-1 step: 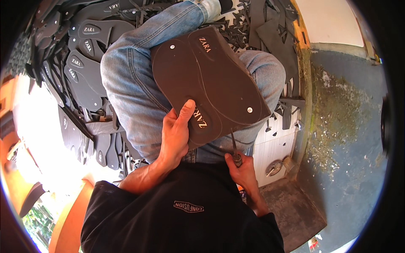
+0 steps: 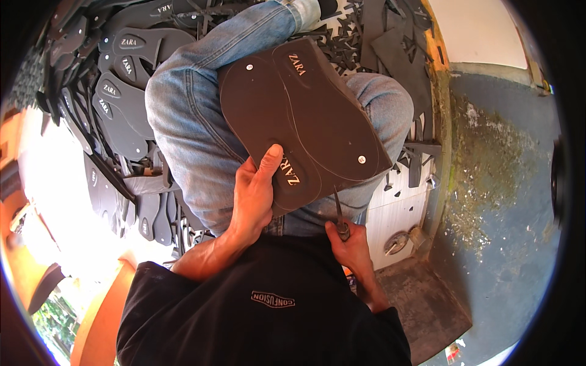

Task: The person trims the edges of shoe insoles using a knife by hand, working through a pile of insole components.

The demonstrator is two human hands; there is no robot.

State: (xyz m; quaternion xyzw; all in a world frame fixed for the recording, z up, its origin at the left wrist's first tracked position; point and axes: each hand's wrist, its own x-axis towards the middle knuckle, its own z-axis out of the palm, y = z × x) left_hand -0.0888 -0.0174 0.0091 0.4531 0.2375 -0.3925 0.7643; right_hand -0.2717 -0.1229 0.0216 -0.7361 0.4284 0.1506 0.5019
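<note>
across jeans (image 2: 186, 131) | left fingers (image 2: 269, 161): clasping dark sheet (image 2: 259, 110) | right fingers (image 2: 358, 235): gripping knife (image 2: 339, 206) near sheet's edge

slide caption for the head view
Left hand grips a dark brown foam-like slab over blue denim jeans; right hand holds a dark, slim, pointed knife near the slab's lower edge.

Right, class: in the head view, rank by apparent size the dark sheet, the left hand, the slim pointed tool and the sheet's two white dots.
1. Dark sheet
2. Left hand
3. Slim pointed tool, partly hidden by right hand
4. Upper white dot, lower white dot: too alike to rank
</note>
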